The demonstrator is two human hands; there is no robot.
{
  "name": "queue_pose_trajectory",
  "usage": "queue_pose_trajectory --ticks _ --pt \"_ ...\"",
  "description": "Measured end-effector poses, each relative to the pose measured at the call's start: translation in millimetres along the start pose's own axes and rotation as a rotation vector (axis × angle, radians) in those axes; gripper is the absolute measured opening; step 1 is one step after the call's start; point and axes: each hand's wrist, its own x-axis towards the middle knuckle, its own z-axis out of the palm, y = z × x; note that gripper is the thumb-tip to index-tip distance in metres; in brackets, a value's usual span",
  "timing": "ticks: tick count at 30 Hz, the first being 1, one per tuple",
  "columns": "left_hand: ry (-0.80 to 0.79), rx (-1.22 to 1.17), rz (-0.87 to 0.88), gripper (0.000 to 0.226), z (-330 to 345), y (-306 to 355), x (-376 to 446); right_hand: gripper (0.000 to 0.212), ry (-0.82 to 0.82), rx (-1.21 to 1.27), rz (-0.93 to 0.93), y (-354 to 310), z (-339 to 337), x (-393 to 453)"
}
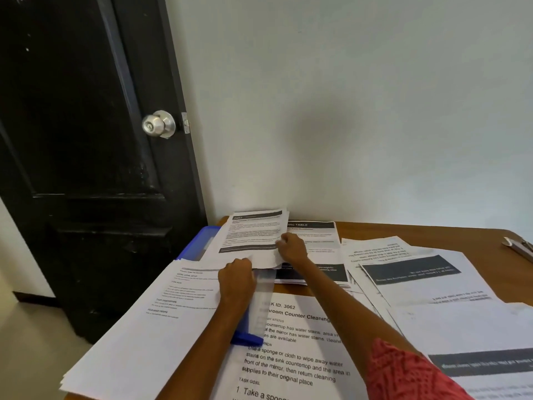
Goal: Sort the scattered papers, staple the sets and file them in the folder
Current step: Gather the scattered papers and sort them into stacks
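Squaring a paper set [253,235] at the far-left of the surface [418,230], beside the blue folder [199,241]: left hand [236,280] and right hand [291,248] each pinch its near edge. Edges probably need aligning before stapling.

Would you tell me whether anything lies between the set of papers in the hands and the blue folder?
Nothing visible does. Both the left hand and right hand grip the paper set, which already overlaps the blue folder at the table's far left.
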Motion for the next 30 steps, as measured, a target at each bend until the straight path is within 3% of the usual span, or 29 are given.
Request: queue_pose_trajectory --ticks 3,7,17,25,28,30 --pt "-0.012 -0.016 0.009 0.031 4 0 -1 0.042 -0.095 -0.119 -0.011 11 -3 4" --pt "0.011 -0.020 0.029 0.034 5 7 -5 0.036 -0.023 -0.094 -0.058 21 -30 -8" --pt "0.034 -0.046 0.151 0.028 5 69 -43 0.024 -0.021 -0.214 -0.074 86 -128 -88" --pt "0.018 -0.139 0.305 0.021 11 132 -95 0.042 0.126 -0.372 -0.023 105 -171 -168" --pt "0.000 -0.141 0.311 0.020 13 141 -110 0.058 0.070 -0.562 0.102 110 -172 -194" --pt "-0.032 -0.131 0.322 0.019 16 144 -116 0.056 0.035 -0.619 0.146 113 -167 -207"
